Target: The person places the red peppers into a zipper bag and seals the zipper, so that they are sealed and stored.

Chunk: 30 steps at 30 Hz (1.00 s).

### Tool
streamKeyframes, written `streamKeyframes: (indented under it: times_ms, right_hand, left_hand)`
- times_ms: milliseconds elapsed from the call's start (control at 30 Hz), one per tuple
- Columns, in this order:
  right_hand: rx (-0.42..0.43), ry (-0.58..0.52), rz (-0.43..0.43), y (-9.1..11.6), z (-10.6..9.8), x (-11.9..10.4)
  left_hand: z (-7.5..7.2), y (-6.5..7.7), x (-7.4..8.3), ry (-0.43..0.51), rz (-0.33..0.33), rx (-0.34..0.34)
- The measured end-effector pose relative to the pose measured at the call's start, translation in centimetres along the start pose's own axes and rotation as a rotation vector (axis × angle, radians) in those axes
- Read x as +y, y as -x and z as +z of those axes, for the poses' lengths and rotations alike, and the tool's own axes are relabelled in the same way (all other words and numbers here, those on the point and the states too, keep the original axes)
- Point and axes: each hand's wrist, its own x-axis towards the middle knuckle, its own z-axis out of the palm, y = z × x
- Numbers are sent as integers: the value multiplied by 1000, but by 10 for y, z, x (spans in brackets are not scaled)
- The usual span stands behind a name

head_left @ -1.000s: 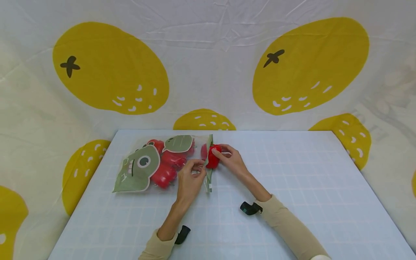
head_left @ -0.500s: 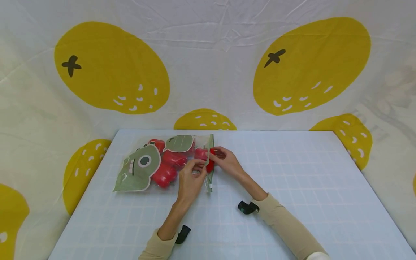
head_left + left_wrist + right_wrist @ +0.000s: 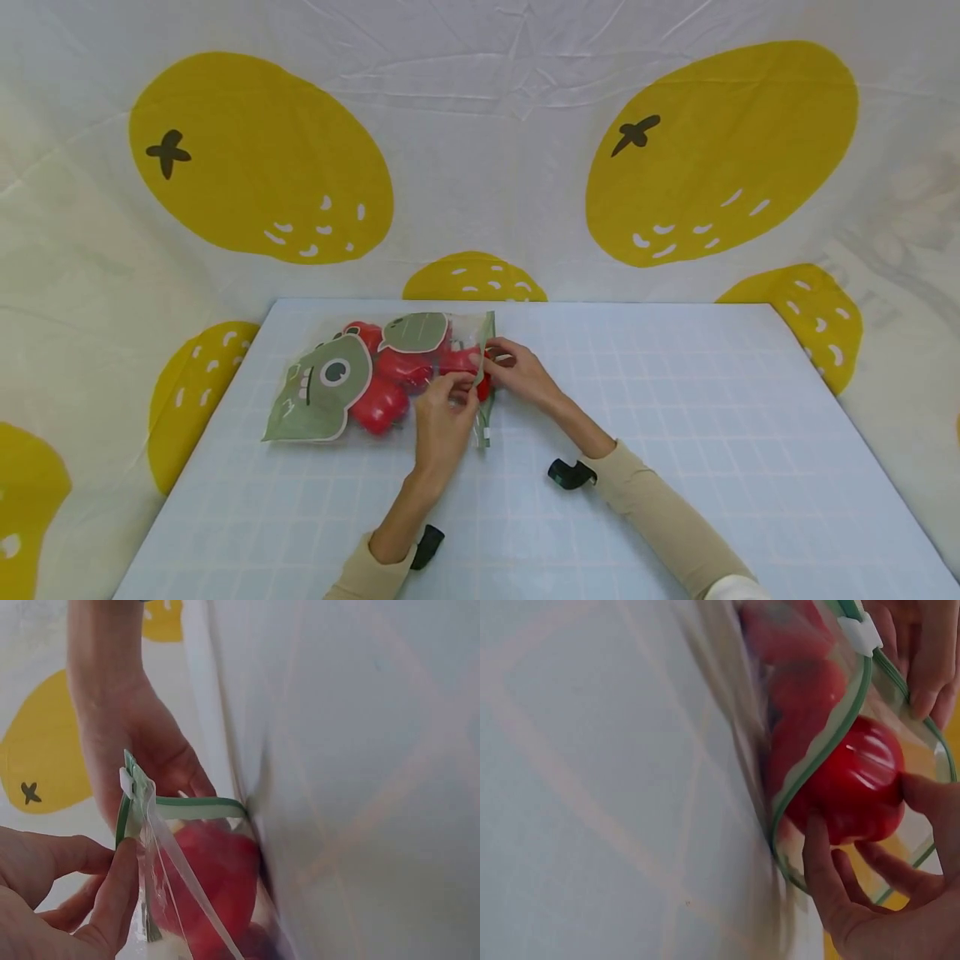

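A clear zip bag (image 3: 330, 400) with a green cartoon animal print lies on the table, its green-edged mouth facing right. Several red peppers (image 3: 379, 405) show through the plastic. My left hand (image 3: 442, 429) pinches the bag's rim between thumb and fingers and keeps the mouth parted. In the right wrist view my right hand (image 3: 889, 900) grips a glossy red bell pepper (image 3: 862, 780) by its near end. That pepper sits partly inside the bag mouth, with the green zip strip (image 3: 825, 754) crossing over it. A white slider (image 3: 861, 634) sits at one end of the zip.
The table (image 3: 675, 400) has a pale blue grid cover. Behind it hangs a white cloth (image 3: 487, 167) printed with large yellow fruit. A black wrist camera (image 3: 572, 474) sits by the right cuff, and another black camera (image 3: 427, 547) by the left.
My right hand has moved left with the bell pepper, from just outside the bag's mouth to partly within it. The left hand stays on the rim, and the bag has hardly moved.
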Motion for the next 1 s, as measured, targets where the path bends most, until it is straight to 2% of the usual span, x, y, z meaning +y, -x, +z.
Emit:
streamKeyframes:
  times_ms: [167,267,500,733,1000]
  right_hand:
    - [-30,14,-51,-2,0,0]
    - [-55,20,-75,-3,-1,-1]
    - [-149,-19,-117,-6,-7,-3]
    - [-219,-55,-124,-7,-12,-2]
    - [-296,-86,-163,-11,-15,1]
  left_hand:
    - [4,3,2,-23,24,43]
    - [5,5,4,-43,6,53]
    - [6,10,6,-83,-41,25]
    - [6,13,9,-124,-97,1]
    - [7,14,7,-134,-50,62]
